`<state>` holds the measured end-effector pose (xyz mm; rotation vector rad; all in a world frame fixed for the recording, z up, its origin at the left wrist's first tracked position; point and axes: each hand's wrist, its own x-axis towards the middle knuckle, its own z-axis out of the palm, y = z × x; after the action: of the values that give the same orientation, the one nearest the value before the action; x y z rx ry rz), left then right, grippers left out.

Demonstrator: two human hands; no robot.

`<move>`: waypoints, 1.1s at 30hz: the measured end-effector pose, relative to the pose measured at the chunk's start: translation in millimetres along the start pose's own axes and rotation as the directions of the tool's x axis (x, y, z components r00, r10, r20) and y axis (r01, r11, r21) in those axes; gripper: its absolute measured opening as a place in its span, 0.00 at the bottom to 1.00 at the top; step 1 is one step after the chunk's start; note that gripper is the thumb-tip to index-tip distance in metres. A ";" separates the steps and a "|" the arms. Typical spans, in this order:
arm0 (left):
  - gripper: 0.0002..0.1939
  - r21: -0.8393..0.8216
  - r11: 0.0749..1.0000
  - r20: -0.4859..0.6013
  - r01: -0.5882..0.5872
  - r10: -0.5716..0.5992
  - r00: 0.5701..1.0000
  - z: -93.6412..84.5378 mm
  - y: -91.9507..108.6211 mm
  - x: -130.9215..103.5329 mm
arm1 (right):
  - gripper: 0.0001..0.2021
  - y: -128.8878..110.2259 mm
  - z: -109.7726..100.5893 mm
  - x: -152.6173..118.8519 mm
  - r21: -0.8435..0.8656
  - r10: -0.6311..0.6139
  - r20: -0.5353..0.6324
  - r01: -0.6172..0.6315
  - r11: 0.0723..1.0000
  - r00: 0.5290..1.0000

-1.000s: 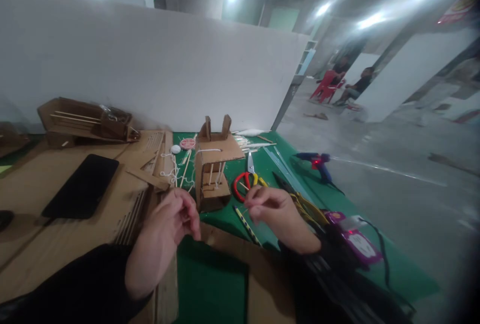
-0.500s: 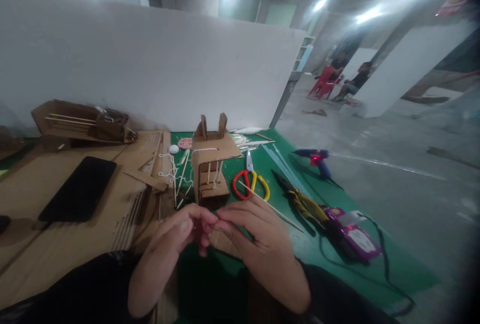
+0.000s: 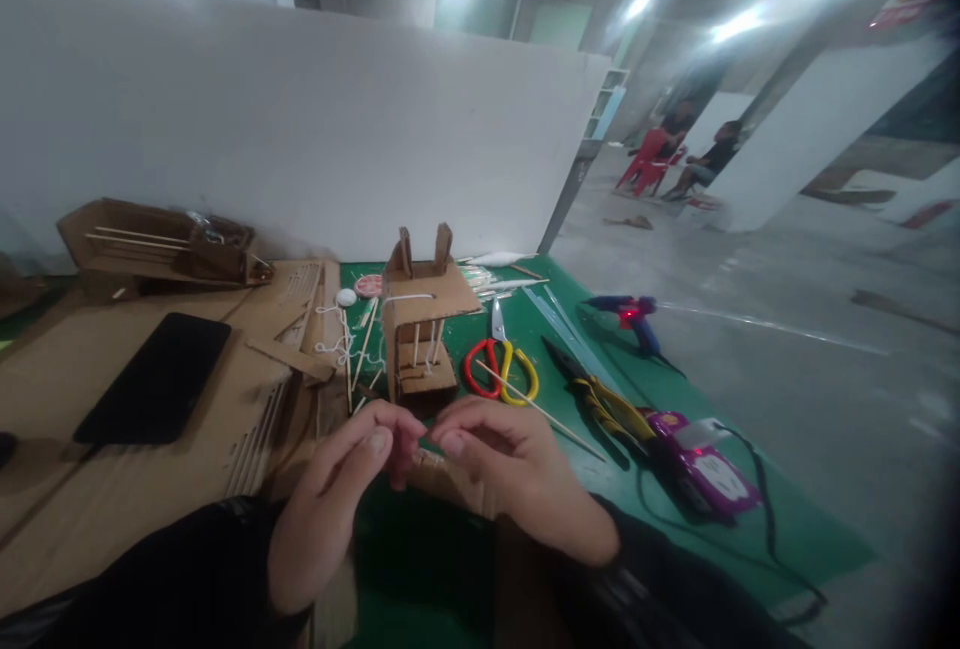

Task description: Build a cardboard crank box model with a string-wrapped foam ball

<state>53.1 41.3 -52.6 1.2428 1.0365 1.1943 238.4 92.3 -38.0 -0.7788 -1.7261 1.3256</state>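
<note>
My left hand [image 3: 341, 484] hovers low in front of the cardboard model, its fingers curled and its thumb laid against them. Facing it, my right hand [image 3: 517, 469] has its thumb and fingertips pressed together in a pinch. Anything between the fingers is too small or hidden to make out. A narrow gap separates the two sets of fingertips. Just beyond them stands the cardboard model [image 3: 439, 291], with thin sticks upright in its opening and white string across its top. A flat piece of cardboard [image 3: 448, 481] shows below and between the hands.
Scissors with red and yellow handles [image 3: 520, 374], a wooden skewer [image 3: 566, 429], pliers [image 3: 600, 404], a purple power strip [image 3: 705, 469] and a glue gun [image 3: 634, 317] lie to the right. At left are a black phone [image 3: 155, 379] and another cardboard model [image 3: 165, 244]. Two people sit far back.
My fingertips were touching and have moved slightly apart. The right hand has turned, showing more of its thumb side. The things on the table have stayed put.
</note>
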 end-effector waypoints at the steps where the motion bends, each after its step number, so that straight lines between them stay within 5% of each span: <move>1: 0.14 0.050 0.999 -0.001 -0.021 0.021 1.000 -0.1 0.7 0.2 | 0.08 2.3 -1.2 0.4 0.092 0.072 0.022 -0.074 0.993 0.997; 7: 0.09 0.445 0.836 0.077 -0.321 0.321 0.944 -1.6 2.4 4.4 | 0.14 12.5 1.8 -0.5 0.415 0.306 0.143 -0.338 0.845 0.941; 15: 0.09 0.644 0.540 0.189 -0.542 0.574 0.797 -12.1 -5.2 12.0 | 0.14 31.0 4.6 -1.3 0.339 0.375 0.185 -0.417 0.843 0.908; 23: 0.08 0.733 0.327 0.351 -0.597 0.570 0.743 -10.4 -6.9 6.0 | 0.12 21.9 -6.3 1.7 0.143 0.439 0.293 -0.493 0.858 0.849; 29: 0.09 0.815 0.162 0.384 -0.556 0.567 0.728 -16.0 -15.2 9.8 | 0.15 26.5 6.8 -2.9 0.150 0.385 0.110 -0.398 0.905 0.916; 33: 0.11 0.839 0.044 0.450 -0.542 0.502 0.739 -20.5 -20.9 13.8 | 0.18 21.5 11.6 -6.0 -0.005 0.273 0.208 -0.278 0.961 0.939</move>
<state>36.1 58.5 -74.1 2.8716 1.3801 0.9714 231.1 87.3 -61.6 -0.9217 -1.8052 1.6655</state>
